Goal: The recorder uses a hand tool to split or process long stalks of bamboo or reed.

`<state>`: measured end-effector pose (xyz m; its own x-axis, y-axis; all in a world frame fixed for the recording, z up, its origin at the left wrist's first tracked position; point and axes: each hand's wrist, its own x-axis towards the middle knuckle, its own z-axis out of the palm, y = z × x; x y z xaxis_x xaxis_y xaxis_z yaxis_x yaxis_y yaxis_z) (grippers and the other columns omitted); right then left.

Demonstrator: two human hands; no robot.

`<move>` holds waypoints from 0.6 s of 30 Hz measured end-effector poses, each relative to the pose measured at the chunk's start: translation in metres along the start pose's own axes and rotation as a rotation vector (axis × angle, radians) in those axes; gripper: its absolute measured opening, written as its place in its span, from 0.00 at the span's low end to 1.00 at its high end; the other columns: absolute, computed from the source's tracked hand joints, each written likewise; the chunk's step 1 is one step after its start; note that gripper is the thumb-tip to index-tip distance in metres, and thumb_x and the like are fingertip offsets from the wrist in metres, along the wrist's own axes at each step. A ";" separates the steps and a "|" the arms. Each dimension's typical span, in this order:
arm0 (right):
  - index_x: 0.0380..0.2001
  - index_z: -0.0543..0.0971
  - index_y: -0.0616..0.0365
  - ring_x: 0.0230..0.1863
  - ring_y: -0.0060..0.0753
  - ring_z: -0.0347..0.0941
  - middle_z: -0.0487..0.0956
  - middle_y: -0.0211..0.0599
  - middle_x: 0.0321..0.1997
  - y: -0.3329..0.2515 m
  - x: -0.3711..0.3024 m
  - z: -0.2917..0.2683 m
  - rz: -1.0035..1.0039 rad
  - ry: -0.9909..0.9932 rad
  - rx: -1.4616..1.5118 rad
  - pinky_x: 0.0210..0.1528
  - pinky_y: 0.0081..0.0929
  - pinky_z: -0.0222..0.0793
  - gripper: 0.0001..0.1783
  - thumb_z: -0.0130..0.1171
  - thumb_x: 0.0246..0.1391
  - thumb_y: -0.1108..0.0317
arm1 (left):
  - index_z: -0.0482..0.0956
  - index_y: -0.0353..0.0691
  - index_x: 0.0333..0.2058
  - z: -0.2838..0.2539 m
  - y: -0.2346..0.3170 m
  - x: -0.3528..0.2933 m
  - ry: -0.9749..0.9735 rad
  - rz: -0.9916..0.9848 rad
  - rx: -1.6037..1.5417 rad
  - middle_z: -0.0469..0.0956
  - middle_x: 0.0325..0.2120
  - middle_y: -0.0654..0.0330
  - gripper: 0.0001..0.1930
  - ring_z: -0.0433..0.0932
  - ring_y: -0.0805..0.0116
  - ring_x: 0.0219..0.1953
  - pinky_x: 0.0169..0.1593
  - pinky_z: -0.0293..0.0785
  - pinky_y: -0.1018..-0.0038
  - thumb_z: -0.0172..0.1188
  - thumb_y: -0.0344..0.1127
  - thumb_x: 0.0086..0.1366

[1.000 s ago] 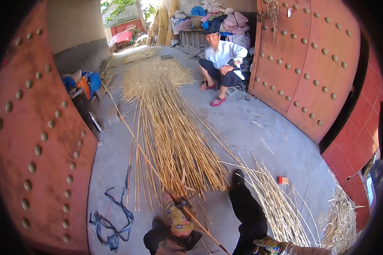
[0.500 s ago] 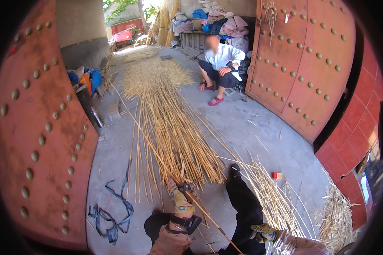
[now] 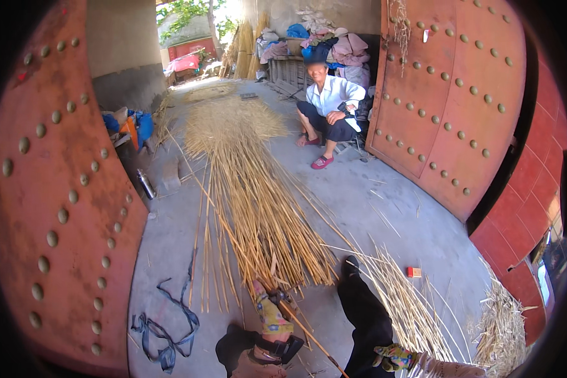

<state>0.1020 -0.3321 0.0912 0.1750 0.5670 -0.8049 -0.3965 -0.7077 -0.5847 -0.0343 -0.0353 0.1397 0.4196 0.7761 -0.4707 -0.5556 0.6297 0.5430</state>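
My left hand point(image 3: 273, 316), in a floral glove with a black strap at the wrist, is closed around a tan reed stalk point(image 3: 312, 337). The stalk slants from there to the lower edge. A small dark object point(image 3: 277, 296) shows at its fingers; its kind is unclear. Just beyond lies a large fanned bundle of reed stalks point(image 3: 264, 208), its cut ends toward me. My right hand point(image 3: 395, 357), also gloved, is by my right leg point(image 3: 366, 315) with fingers curled; whatever they hold is hidden. Pale stripped stalks point(image 3: 409, 302) lie beside it.
Studded red doors point(image 3: 63, 208) stand on both sides. A seated person in a white shirt point(image 3: 331, 101) faces me beyond the bundle. Black straps point(image 3: 170, 343), a metal flask point(image 3: 146, 184), a small red box point(image 3: 413, 272) and a heap of husks point(image 3: 501, 321) lie around.
The view has tilted slightly, so the scene sits a little lower. The seated person has raised their head. My left hand still grips the stalk; my right hand has barely moved.
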 end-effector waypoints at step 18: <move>0.10 0.74 0.63 0.01 0.25 0.57 0.64 0.35 0.01 -0.007 -0.001 0.013 -0.069 0.191 -0.044 0.03 0.19 0.52 0.26 0.46 0.49 0.52 | 0.69 0.43 0.24 -0.009 -0.018 0.018 0.047 -0.009 0.097 0.68 0.12 0.64 0.24 0.68 0.70 0.11 0.15 0.66 0.76 0.43 0.61 0.53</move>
<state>0.0927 -0.3219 0.0970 0.3697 0.5278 -0.7647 -0.3390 -0.6897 -0.6398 -0.0234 -0.0328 0.1147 0.3890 0.7697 -0.5062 -0.4791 0.6383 0.6025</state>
